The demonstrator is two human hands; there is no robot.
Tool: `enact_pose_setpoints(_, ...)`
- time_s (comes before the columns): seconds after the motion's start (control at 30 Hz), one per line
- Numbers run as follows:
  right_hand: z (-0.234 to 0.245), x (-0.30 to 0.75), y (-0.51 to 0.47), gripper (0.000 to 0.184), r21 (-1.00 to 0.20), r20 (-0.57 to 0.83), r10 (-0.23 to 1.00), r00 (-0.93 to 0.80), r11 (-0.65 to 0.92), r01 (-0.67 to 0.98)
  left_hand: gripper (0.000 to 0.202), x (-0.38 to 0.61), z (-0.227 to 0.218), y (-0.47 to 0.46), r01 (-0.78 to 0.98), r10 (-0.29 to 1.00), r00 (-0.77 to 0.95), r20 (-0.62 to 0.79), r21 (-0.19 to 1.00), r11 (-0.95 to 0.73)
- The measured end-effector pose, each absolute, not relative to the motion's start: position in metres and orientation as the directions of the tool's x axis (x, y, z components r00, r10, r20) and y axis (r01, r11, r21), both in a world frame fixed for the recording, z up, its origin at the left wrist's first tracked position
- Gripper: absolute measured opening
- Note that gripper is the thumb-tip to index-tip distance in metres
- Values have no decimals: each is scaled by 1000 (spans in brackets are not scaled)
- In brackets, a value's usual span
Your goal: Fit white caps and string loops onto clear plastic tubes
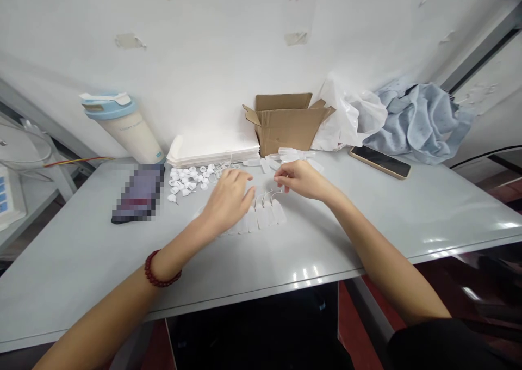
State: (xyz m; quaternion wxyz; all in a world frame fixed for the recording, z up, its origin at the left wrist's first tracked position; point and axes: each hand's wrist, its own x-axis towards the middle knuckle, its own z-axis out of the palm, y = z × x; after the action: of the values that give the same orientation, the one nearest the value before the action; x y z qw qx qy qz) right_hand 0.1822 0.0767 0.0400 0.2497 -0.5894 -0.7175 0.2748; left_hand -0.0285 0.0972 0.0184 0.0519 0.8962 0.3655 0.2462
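Note:
My left hand (pixel 228 198) hovers over a row of flat translucent plastic pieces (pixel 263 216), its thumb and fingers apart and nothing visible between them. Thin pale strands curve from the tops of these pieces; the left end of the row is partly hidden by that hand. Just behind the row, my right hand (pixel 300 178) has its fingers curled together, and whatever they may hold is too small to make out. Small white cone-shaped caps (pixel 187 180) lie scattered left of my left hand. Beside them sits a tangle of thin white loops (pixel 225 167). More clear plastic pieces (pixel 291 155) lie beyond my right hand.
Along the wall stand a tumbler (pixel 130 133), a stack of white sheets or trays (pixel 216 151), an open cardboard box (pixel 285 128), a white plastic bag (pixel 346 114) and a bundled blue cloth (pixel 424 122). A phone (pixel 379 162) lies right; a blurred-out dark item (pixel 138 193) lies left.

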Motion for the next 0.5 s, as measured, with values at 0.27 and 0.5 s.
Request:
enact_pose_setpoints(0.27,0,174,98,33,-259,364,892,-269,375,890,34,-51,8,129,588,548,766,335,-20,-809)
enact_pose_setpoints(0.5,-6,170,101,41,-103,254,929,-269,302,948,37,-50,9,129,569,545,819,182,-124,-813)
